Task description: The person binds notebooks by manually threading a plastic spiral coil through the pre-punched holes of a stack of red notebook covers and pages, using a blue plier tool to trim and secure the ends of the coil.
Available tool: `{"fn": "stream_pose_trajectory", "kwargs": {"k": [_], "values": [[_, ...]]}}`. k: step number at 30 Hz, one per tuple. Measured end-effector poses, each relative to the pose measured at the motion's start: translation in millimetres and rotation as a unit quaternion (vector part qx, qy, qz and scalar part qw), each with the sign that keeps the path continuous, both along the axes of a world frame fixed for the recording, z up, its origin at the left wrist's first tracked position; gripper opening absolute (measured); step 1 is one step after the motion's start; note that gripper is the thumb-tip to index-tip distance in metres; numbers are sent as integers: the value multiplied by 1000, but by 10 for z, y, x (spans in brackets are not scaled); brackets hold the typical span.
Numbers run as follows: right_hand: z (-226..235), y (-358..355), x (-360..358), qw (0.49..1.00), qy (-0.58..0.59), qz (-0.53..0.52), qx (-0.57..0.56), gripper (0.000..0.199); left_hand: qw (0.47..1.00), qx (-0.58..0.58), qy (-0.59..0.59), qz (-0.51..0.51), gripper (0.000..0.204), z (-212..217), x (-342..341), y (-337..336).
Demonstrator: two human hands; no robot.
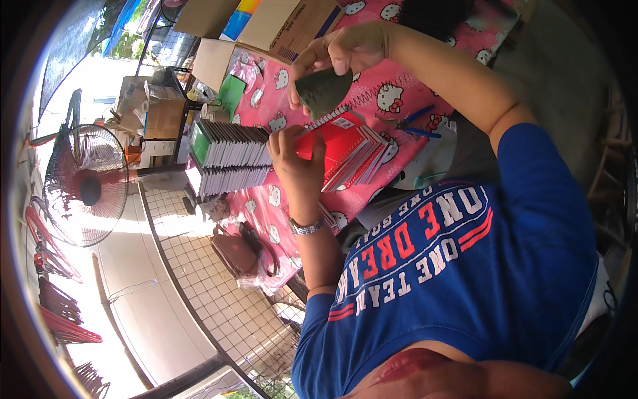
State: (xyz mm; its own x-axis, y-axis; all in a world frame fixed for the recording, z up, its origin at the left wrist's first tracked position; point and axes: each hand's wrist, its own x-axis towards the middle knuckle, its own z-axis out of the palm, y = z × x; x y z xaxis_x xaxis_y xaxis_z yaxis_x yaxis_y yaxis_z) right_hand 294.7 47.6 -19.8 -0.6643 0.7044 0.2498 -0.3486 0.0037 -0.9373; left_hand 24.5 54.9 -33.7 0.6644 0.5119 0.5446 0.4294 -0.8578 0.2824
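My right hand (345, 53) is closed on a dark green, flat piece (323, 92) with a curved edge; what it is I cannot make out. Just below that piece runs a wire spiral (330, 118) along the edge of a red notebook (335, 146), and whether the two touch does not show clearly. Curled round the notebook's left corner is my left hand (296, 159), its thumb on the red cover. More notebooks lie stacked beneath it. A loose length of spiral wire (372, 94) stretches to the right, near pliers (422, 124) with blue handles.
Tall stacks of notebooks (229, 146) stand left of my left hand on the pink patterned tablecloth (272, 196). An open cardboard box (286, 26) is at the far side. A brown bag (234, 251) sits at the table's left end, with a fan (86, 186) beyond.
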Motion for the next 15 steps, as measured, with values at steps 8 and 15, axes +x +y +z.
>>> {"fn": "stream_pose_trajectory", "kwargs": {"k": [8,15], "values": [[-5,160,-131,997,-74,-29,-12,59,984,-169,-49,25,26,-94,-241,148],[78,334,-229,973,-227,13,50,69,951,-294,-95,1,24,-130,-252,161]]}}
